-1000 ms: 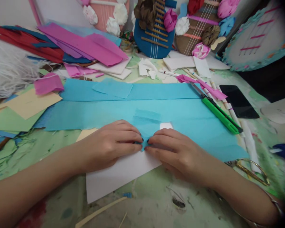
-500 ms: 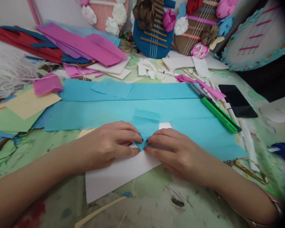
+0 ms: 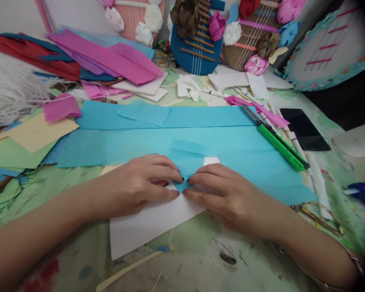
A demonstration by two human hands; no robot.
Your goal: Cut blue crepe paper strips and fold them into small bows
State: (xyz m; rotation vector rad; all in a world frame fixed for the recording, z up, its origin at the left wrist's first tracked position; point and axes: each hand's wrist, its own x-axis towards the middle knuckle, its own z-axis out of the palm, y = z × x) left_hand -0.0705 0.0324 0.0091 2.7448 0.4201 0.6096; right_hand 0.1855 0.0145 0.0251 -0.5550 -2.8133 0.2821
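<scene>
A small piece of blue crepe paper (image 3: 181, 186) lies between my fingertips, over a white sheet of paper (image 3: 140, 236). My left hand (image 3: 140, 183) is closed on its left edge, thumb and index finger bent toward each other. From the right, my right hand (image 3: 231, 194) pinches the other edge in the same way, so the two hands' fingertips almost meet. Most of the piece's sides are hidden under my fingers. Wide blue crepe paper (image 3: 124, 146) is spread just beyond both hands, with a small folded blue strip (image 3: 187, 148) on it.
A green utility knife (image 3: 281, 148) rests on the blue paper's right side, its blade showing. Gold-handled scissors (image 3: 320, 219) lie by my right forearm, and a black phone (image 3: 304, 129) farther back. Paper scraps and decorated cardboard instruments (image 3: 196, 52) line the back.
Hardly anything differs. My right fingertips have shifted very slightly left on the small blue piece; both hands keep their pinch.
</scene>
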